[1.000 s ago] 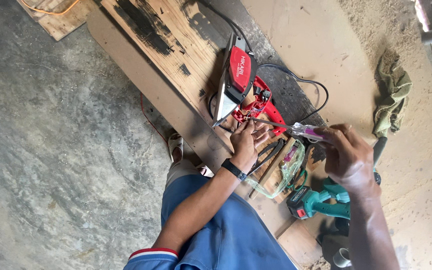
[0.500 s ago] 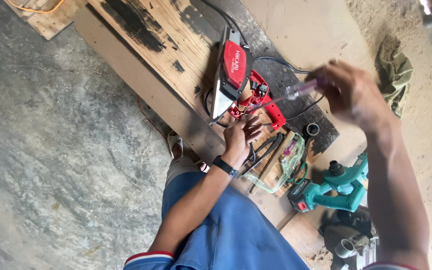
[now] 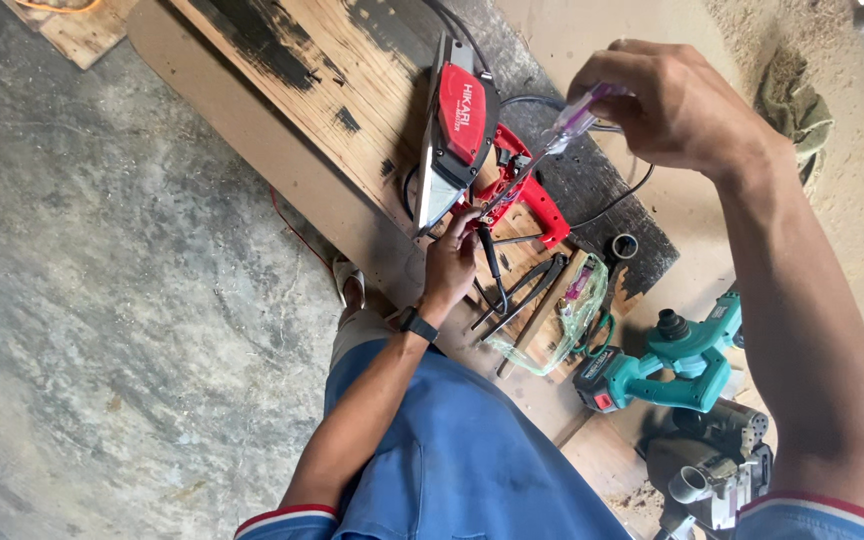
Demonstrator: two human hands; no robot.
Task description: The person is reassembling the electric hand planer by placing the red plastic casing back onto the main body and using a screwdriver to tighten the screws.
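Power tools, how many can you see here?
3. A red planer lies on the wooden board by the left hand; a teal cordless drill lies lower right; a grey tool sits below it, partly cut off. Others may be hidden.

The left hand (image 3: 449,262) sits near the middle of the frame, its forearm running up from the lower left, bare from a rolled blue sleeve with a dark watch band at the wrist. Its fingers are curled downward, the tips pinched together in a closed grip. The right hand (image 3: 674,105) is raised in the upper right of the frame, close to the camera, its forearm climbing from the lower right corner. Its fingers are bent inward with thumb and fingertips pressed together, knuckles toward the camera.
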